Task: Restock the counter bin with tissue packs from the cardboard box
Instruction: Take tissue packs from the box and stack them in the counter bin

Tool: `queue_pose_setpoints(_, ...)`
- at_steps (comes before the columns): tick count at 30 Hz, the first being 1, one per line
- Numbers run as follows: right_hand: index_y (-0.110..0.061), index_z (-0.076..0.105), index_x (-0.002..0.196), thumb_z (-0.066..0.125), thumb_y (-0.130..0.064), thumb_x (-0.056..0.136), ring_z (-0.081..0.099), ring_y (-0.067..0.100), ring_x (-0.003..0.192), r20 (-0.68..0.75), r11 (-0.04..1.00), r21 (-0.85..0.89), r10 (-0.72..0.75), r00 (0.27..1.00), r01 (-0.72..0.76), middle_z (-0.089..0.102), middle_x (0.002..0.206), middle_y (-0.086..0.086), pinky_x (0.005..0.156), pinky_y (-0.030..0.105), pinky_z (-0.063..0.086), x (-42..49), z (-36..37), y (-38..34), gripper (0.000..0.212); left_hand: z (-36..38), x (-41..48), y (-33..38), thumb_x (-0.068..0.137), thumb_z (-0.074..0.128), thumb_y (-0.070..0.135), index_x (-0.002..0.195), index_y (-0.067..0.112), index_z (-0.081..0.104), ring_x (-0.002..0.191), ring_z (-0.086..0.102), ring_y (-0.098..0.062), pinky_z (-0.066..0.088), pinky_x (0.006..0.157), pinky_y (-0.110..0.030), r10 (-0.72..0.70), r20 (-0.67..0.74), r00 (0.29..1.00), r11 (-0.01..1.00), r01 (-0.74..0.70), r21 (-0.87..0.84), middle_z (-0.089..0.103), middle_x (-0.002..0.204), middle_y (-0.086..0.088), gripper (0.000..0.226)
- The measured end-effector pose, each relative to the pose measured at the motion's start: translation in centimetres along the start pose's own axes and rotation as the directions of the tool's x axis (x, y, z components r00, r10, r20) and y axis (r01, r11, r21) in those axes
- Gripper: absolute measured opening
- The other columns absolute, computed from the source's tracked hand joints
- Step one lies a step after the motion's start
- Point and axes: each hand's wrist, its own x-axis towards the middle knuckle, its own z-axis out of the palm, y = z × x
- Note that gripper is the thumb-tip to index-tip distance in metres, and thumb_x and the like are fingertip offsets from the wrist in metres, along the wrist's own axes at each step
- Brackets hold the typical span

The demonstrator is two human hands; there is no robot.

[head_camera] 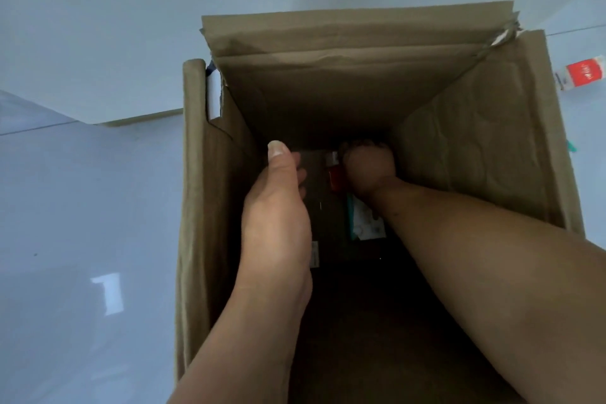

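**Both hands down in the box**

Your right hand (367,164) is deep in the box (475,128), at the far end of its bottom. Its fingers are curled under into a fist. It presses against the right side of a red pack (334,175), but the shadow hides whether it actually holds anything. Your right forearm runs in over the box's near right corner.

Your left hand (278,203) is higher up, close to the box's left wall, with the thumb pointing straight toward the far wall. Its fingers bend away behind the palm, so you cannot tell whether they grip anything.

At least 2 packs show on the box's bottom. The red pack lies between your 2 hands, and a teal-and-white pack (364,223) lies just nearer you, partly under your right wrist. The rest of the bottom is too dark to read.

The box's far flap (357,33) stands folded up, creased and torn at its right corner. A white label (214,95) sits at the far left corner of the box. The box stands on a pale glossy floor (82,207). Outside the box, to the right of its far right corner, a loose pack (582,74) in red and white lies on the floor.
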Motion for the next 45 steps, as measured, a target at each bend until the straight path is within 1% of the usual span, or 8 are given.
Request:
queue_pose_setpoints(7, -0.015, 0.051, 0.116, 0.053, -0.020, 0.092, 0.061, 0.030, 0.103, -0.154, 0.995, 0.057, -0.069, 0.986, 0.079, 0.064, 0.112, 0.009, 0.079, 0.038, 0.045, -8.5, -8.6, -0.4, 0.025, -0.3, -7.3, 4.2, 0.101, 0.038, 0.059, 0.130, 0.036, 0.064, 0.117, 0.058, -0.005, 0.034, 0.106, -0.039, -0.007, -0.056, 0.998, 1.000, 0.009, 0.023, 0.066, 0.122, 0.017, 0.045)
queue_pose_setpoints(13, -0.024, 0.055, 0.100, 0.070, -0.032, 0.082, 0.063, 0.020, 0.084, -0.362, 0.981, 0.106, -0.114, 0.925, 0.162, 0.068, 0.093, -0.002, 0.069, 0.033, 0.048, -19.6, -21.5, -0.2, 0.024, -1.9, -18.7, 12.2, 0.103, 0.036, 0.057, 0.132, 0.031, 0.063, 0.118, 0.058, -0.009, 0.030, 0.097, -0.035, 0.039, -0.064, 0.997, 0.999, -0.041, -0.021, 0.065, 0.125, 0.012, 0.048)
queue_pose_setpoints(17, -0.019, 0.058, 0.098, 0.065, -0.025, 0.081, 0.062, 0.023, 0.079, -0.468, 0.982, 0.083, -0.111, 0.877, 0.169, 0.068, 0.089, 0.002, 0.070, 0.034, 0.048, -28.1, -32.5, 0.7, 0.019, -3.6, -28.3, 18.7, 0.102, 0.039, 0.058, 0.128, 0.027, 0.065, 0.116, 0.060, -0.012, 0.033, 0.094, -0.034, 0.104, -0.038, 0.994, 0.991, -0.107, -0.083, 0.067, 0.124, 0.007, 0.049)
queue_pose_setpoints(20, -0.020, 0.060, 0.102, 0.066, -0.025, 0.081, 0.064, 0.023, 0.084, -0.556, 0.981, 0.080, -0.102, 0.825, 0.175, 0.068, 0.094, 0.002, 0.075, 0.036, 0.053, -34.3, -41.0, 1.4, 0.023, -4.7, -35.3, 23.4, 0.103, 0.036, 0.058, 0.130, 0.026, 0.065, 0.119, 0.060, -0.013, 0.036, 0.090, -0.033, 0.172, -0.024, 0.985, 0.980, -0.174, -0.095, 0.066, 0.127, 0.007, 0.051)
queue_pose_setpoints(25, -0.022, 0.066, 0.105, 0.077, -0.026, 0.075, 0.066, 0.019, 0.087, -0.684, 0.976, 0.107, -0.065, 0.727, 0.188, 0.070, 0.097, -0.002, 0.078, 0.034, 0.056, -42.4, -53.1, 2.0, 0.033, -5.8, -44.7, 29.4, 0.104, 0.034, 0.058, 0.127, 0.033, 0.062, 0.122, 0.056, -0.014, 0.030, 0.103, -0.039, 0.267, -0.006, 0.964, 0.960, -0.266, -0.091, 0.062, 0.129, 0.011, 0.045)
queue_pose_setpoints(34, -0.016, 0.063, 0.105, 0.058, -0.016, 0.085, 0.062, 0.027, 0.086, -0.901, 0.972, -0.017, -0.116, 0.418, 0.233, 0.067, 0.096, 0.003, 0.069, 0.039, 0.049, -49.9, -68.1, 3.2, 0.021, -6.7, -54.5, 39.3, 0.104, 0.034, 0.057, 0.110, 0.026, 0.070, 0.103, 0.060, -0.012, 0.033, 0.090, -0.039, 0.348, 0.047, 0.936, 0.929, -0.338, -0.150, 0.068, 0.107, 0.007, 0.048)
queue_pose_setpoints(38, -0.015, 0.060, 0.111, 0.062, -0.015, 0.083, 0.062, 0.028, 0.090, -0.933, 0.978, -0.050, -0.117, 0.339, 0.200, 0.067, 0.099, 0.004, 0.073, 0.042, 0.051, -51.4, -74.3, 4.2, 0.028, -7.5, -56.1, 44.0, 0.102, 0.041, 0.056, 0.088, 0.021, 0.064, 0.089, 0.057, -0.018, 0.041, 0.076, -0.036, 0.433, 0.032, 0.901, 0.887, -0.420, -0.190, 0.063, 0.093, 0.000, 0.045)
queue_pose_setpoints(45, -0.013, 0.060, 0.115, 0.061, -0.014, 0.082, 0.062, 0.030, 0.092, -0.943, 0.980, -0.085, -0.137, 0.302, 0.177, 0.068, 0.103, 0.007, 0.075, 0.042, 0.049, -50.9, -81.2, 6.7, 0.033, -7.6, -58.4, 47.4, 0.106, 0.037, 0.049, 0.095, 0.027, 0.068, 0.086, 0.059, -0.012, 0.040, 0.069, -0.026, 0.549, 0.072, 0.833, 0.825, -0.526, -0.209, 0.067, 0.091, 0.007, 0.040)
